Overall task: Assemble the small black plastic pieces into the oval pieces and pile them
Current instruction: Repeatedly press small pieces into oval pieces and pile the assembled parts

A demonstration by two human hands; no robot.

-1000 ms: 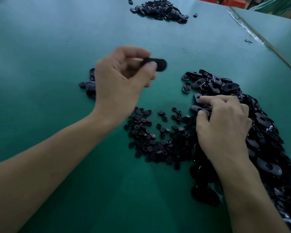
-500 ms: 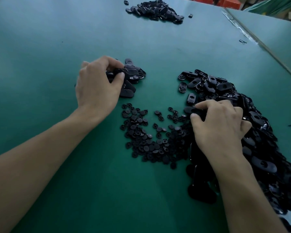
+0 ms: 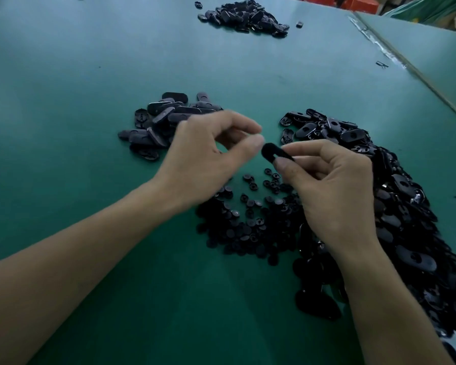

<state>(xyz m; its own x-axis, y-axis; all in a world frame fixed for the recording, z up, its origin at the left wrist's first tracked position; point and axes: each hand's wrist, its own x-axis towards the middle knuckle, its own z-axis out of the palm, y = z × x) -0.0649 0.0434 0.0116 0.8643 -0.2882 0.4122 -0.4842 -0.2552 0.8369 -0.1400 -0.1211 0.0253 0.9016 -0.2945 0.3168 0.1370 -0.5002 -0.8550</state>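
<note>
Right hand (image 3: 334, 196), raised, pinches an oval piece (image 3: 270, 153) between thumb and forefinger; left hand (image 3: 208, 159) just beside it, fingers curled, blurred: grasp cannot be told.

Dim, cool light w/ blue-green cast. Matte green table top (image 3: 77, 88) palest at far left (soft sheen only), darker near. Left hand (image 3: 203, 164) fingertips motion-blurred; right hand (image 3: 334, 196) sharper, but the black oval plastic piece (image 3: 270, 154) it pinches reads as a dark blob. Heap of glossy black oval pieces (image 3: 406, 227) at right: few glints, near part featureless. Edges bend, wide-angle.
</note>
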